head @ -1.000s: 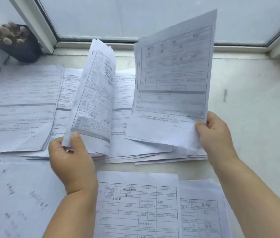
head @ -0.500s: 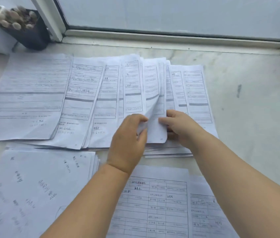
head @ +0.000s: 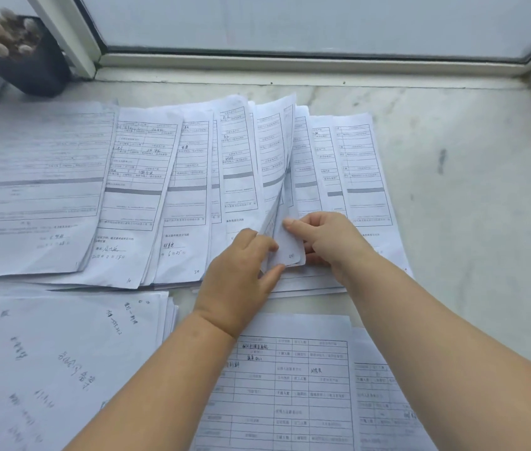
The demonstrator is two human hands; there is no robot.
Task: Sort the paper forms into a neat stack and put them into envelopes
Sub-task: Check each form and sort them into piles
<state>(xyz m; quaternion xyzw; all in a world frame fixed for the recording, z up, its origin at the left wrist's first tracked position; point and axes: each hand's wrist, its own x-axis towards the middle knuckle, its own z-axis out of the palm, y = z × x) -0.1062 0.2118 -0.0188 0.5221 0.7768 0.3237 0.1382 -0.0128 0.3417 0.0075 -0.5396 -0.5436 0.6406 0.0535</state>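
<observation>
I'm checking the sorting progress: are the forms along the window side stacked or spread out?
Spread out. The forms lie fanned in overlapping columns, while the left hand and right hand pinch one lifted sheet.

Office-like windowsill (head: 453, 157): printed forms (head: 46, 177) spread (marble ledge).

Pretty bright on my feed, soft bluish daylight coming through the frosted window (head: 306, 21), no harsh glare. Shadows below the window are faint, just thin ones under the paper forms (head: 147, 190). Left of the window the plant pot (head: 26, 56) is blurry. Frame lines bow near the edges, wide-angle stuff.
</observation>
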